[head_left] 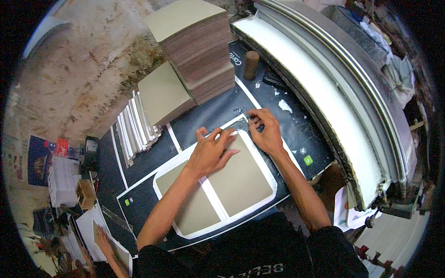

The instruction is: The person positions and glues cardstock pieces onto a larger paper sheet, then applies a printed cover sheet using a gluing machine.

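Note:
Two grey-brown boards (242,176) lie side by side on a white sheet (214,204) with rounded corners, a white strip between them. Its white margin shows around them. My left hand (211,153) rests over the far edge of this piece, fingers spread and bent, thumb stretched over the right board. Beyond the far right corner, my right hand (266,132) has its fingers curled in and thumb and fingertips close together. Anything between those fingertips is too small to make out. Under the piece is a dark printed sheet (139,197) with white lines on the table.
A tall stack of boards (199,60) and a lower stack (164,92) stand at the back. Left of them lean white-edged strips (134,127). A brown cylinder (251,65) stands by a large white roller-like machine (320,88) on the right. Another person's hand (104,241) works at lower left.

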The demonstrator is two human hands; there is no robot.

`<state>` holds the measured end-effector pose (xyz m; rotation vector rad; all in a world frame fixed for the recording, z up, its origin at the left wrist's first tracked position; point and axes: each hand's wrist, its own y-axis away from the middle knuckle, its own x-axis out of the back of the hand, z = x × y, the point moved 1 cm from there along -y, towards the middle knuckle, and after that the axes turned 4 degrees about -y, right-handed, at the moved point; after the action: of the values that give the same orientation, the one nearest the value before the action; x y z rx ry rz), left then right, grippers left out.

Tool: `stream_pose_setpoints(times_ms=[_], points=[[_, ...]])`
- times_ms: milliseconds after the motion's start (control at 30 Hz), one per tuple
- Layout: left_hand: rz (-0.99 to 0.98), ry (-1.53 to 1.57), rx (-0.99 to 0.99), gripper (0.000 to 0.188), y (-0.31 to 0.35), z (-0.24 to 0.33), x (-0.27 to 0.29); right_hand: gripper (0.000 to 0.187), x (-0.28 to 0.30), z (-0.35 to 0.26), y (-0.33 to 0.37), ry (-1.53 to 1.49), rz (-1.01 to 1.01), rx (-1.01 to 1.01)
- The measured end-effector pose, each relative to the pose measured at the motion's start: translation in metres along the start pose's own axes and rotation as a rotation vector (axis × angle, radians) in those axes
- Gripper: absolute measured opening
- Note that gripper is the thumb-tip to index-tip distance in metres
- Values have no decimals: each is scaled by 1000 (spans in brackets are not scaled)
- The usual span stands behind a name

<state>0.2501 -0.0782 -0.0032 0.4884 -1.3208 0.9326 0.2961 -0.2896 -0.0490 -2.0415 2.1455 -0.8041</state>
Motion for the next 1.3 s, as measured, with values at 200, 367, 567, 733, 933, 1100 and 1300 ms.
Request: stream_pose_setpoints(times_ms=[200, 367, 567, 733, 933, 1100, 1300], points=[[70, 219, 96, 60, -36, -13, -5, 15, 0, -4, -1, 70, -75, -77], [-46, 212, 43, 64, -55, -15, -3, 21, 9, -9, 2, 74, -173, -74], [-128, 222, 12, 74, -59, -20, -6, 23, 7, -12, 12, 106, -273, -88], [-44, 239, -33, 67, -55, -21, -4, 21, 0, -13, 13, 142, -233, -35], [-6, 259, -23, 66, -51, -21, -4, 19, -2, -17, 12, 205, -238, -60], [7, 277, -27, 65, -49, -22, -2, 17, -5, -18, 9, 179, -210, -107], [-12, 200, -8, 67, -40, -22, -3, 20, 1, -16, 8, 92, -233, -130]])
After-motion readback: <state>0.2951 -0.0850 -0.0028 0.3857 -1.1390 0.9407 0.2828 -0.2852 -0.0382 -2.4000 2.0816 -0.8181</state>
